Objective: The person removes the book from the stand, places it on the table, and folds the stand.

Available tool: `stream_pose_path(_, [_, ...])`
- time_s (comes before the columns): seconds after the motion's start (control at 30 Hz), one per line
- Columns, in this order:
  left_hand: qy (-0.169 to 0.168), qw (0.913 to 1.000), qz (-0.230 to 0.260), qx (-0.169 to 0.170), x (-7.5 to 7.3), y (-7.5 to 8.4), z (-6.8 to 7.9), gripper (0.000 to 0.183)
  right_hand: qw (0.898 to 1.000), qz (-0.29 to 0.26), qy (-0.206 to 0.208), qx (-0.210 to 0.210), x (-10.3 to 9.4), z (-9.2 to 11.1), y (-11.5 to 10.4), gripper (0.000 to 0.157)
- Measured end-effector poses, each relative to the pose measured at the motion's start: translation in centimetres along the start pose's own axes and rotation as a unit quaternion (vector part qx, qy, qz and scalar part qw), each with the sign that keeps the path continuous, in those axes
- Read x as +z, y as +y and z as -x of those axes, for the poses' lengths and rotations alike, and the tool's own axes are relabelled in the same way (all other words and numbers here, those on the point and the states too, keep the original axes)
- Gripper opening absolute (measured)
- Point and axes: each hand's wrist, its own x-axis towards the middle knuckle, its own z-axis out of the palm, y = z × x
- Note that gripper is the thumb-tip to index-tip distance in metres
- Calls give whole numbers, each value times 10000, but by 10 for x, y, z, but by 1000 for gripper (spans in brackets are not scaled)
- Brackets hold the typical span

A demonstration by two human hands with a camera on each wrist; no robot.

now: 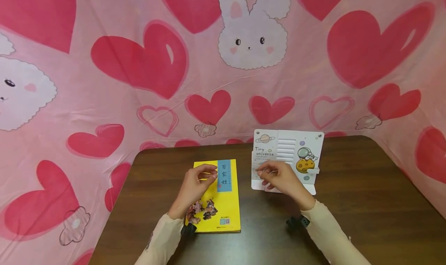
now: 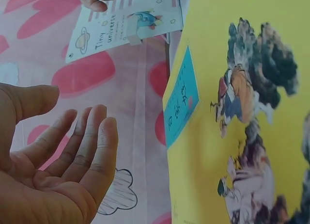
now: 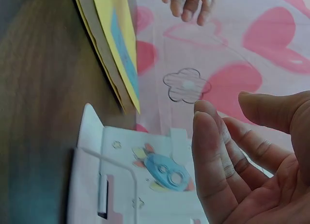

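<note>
A yellow book (image 1: 228,209) with a blue title panel lies on the table, its cover up. Above it is my left hand (image 1: 196,185), fingers loosely bent and holding nothing; the left wrist view shows the same hand (image 2: 63,170) with thumb and fingers apart. To the right stands a white book stand (image 1: 287,152) printed "Tiny universe", with an astronaut on a planet and slots in its back panel. My right hand (image 1: 283,179) hovers in front of it, hiding part of its lower ledge. In the right wrist view this hand (image 3: 252,170) has nothing between its relaxed fingers and thumb.
The dark wooden table (image 1: 369,203) ends at a rounded back edge. Close behind it hangs a pink cloth (image 1: 223,79) with hearts and rabbit faces, which also runs down the left and right sides. Black bands with small devices (image 1: 296,222) are on both wrists.
</note>
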Motion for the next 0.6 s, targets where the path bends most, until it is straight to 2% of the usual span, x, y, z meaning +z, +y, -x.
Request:
stream_pose_path(0.3, [-151,9993,138,313,11,8,-11,26,9998,-100,181,-28,-18,1,1,26])
stream_pose_path(0.6, [-262,9985,321,350,22,16,-21,25,9988,-25,489,-26,-36,2,-1,28])
